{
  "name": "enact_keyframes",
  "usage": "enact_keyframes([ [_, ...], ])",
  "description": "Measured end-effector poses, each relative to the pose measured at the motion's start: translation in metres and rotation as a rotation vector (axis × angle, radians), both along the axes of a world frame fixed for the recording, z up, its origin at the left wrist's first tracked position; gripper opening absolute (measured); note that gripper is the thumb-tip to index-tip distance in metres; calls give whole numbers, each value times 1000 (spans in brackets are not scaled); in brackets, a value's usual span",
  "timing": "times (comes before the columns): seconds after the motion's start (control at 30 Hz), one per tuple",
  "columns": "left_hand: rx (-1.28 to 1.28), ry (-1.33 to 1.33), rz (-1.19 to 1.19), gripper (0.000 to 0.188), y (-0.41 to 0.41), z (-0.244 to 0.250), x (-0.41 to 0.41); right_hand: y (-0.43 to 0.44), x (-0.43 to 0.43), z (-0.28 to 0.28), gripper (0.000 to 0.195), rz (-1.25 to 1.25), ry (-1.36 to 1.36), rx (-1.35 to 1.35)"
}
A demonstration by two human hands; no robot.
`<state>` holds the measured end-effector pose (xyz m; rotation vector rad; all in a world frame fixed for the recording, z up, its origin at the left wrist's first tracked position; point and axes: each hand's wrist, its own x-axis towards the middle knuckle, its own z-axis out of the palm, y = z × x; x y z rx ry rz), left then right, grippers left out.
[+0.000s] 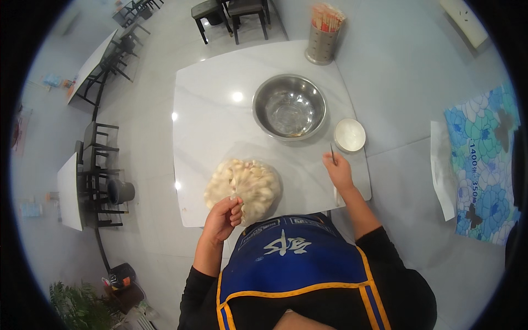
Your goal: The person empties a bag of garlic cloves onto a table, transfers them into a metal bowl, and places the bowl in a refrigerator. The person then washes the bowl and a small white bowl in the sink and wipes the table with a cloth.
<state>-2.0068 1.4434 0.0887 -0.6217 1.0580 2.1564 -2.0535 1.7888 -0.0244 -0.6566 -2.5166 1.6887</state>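
Note:
A clear plastic bag (258, 185) full of pale pieces that look like garlic cloves rests at the table's near edge. My left hand (226, 216) pinches its gathered top. Over the right side of the table, my right hand (339, 171) is closed around a small tool with a thin dark blade (332, 152), perhaps a knife; its handle is hidden in the fist. Just beyond that hand stands a small white bowl (350, 135). Farther off is a wide stainless steel basin (289, 107), with a few small scraps on its bottom.
The white table (206, 123) meets the wall on the right. A perforated metal holder (321, 43) full of wrapped chopsticks stands at its far right corner. A flowered tissue pack (482, 173) hangs at the right. Black stools (208, 12) stand beyond the table.

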Motion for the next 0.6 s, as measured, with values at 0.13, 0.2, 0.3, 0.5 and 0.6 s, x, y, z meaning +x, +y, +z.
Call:
enact_keyframes([
  [0.13,-17,-27,140,15,-3,7,6,-28,-65,23,42,-43,-230,-301],
  [0.2,7,-50,216,14,-10,9,11,-36,-87,20,44,-99,-209,-276],
  [0.3,-35,-84,331,13,-12,20,21,-40,-109,8,33,-184,-162,-300],
  [0.5,-158,-112,517,12,-52,70,69,-32,-95,-13,20,-159,-148,-643],
  [0.6,-167,-88,631,12,-86,87,120,-43,-50,30,17,-100,-239,-638],
])
